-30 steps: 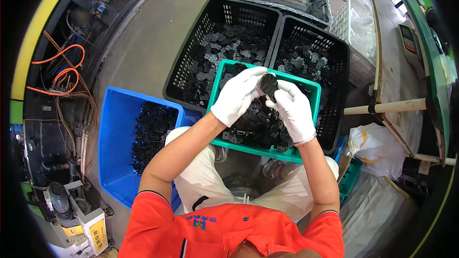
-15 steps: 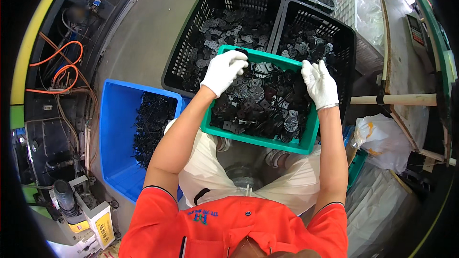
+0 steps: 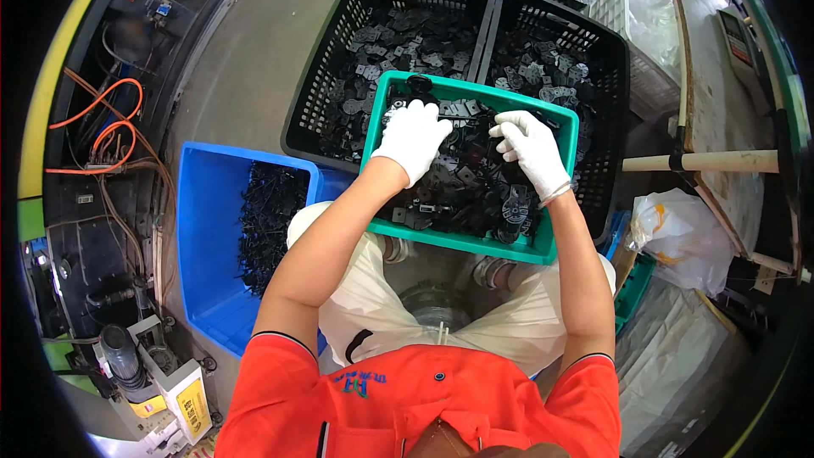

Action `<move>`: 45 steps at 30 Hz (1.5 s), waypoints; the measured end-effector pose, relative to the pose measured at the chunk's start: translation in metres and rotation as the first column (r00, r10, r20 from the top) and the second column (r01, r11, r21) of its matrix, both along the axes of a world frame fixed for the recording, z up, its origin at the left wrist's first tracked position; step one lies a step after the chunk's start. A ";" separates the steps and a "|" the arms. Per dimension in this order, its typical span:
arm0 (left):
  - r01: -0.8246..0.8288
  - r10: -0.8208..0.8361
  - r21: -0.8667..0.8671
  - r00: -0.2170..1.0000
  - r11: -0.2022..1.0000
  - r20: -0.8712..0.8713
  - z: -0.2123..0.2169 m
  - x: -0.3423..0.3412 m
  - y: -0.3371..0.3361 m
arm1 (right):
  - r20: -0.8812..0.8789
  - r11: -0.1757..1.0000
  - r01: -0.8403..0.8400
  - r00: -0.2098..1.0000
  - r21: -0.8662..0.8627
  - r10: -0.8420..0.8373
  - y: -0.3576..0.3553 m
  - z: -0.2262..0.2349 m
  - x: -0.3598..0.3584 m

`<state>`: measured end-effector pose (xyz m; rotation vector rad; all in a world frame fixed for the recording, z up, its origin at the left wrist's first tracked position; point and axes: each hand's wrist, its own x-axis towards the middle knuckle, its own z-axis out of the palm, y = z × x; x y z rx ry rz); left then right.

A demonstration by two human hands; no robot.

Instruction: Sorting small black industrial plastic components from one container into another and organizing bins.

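Note:
A green tray [image 3: 475, 247] full of small dark flat plastic-looking parts [image 3: 465, 174] rests in front of me, its far side over two black baskets. My left hand [image 3: 414, 142], in a white glove, is over the tray's left half, fingers apart and fingertips among the parts. Beside those fingertips, a round black piece [image 3: 419, 84] sits at the tray's far rim. My right hand [image 3: 532, 153], also gloved, hovers over the right half with fingers loosely bent and apart. Nothing shows in either hand; the undersides of both are hidden.
A left black basket [image 3: 315, 59] and a right black basket [image 3: 612, 76] hold similar parts. At my left stands a blue bin [image 3: 208, 246] with thin black pieces. Plastic bags [image 3: 687, 237] and a wooden bar [image 3: 721, 162] are on the right; machinery [image 3: 93, 254] lines the left.
Both hands have moved from the tray's rims in over the parts, the left toward the right and the right toward the left. The tray has shifted slightly away from me.

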<state>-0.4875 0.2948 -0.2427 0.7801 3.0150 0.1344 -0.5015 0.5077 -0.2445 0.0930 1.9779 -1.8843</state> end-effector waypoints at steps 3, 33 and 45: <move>-0.110 0.071 0.365 0.990 0.924 0.119 -0.005 -0.002 -0.007 | -0.002 0.999 -0.017 1.000 0.030 0.017 0.000 0.002 0.001; -0.602 -0.032 0.797 0.796 0.055 0.604 0.018 -0.006 0.014 | -0.575 0.972 0.176 0.816 0.156 -0.055 0.026 -0.010 -0.025; -0.102 0.033 0.390 0.983 0.915 0.179 -0.028 0.009 0.031 | -0.307 0.916 -0.020 0.939 0.400 0.154 0.003 -0.013 -0.005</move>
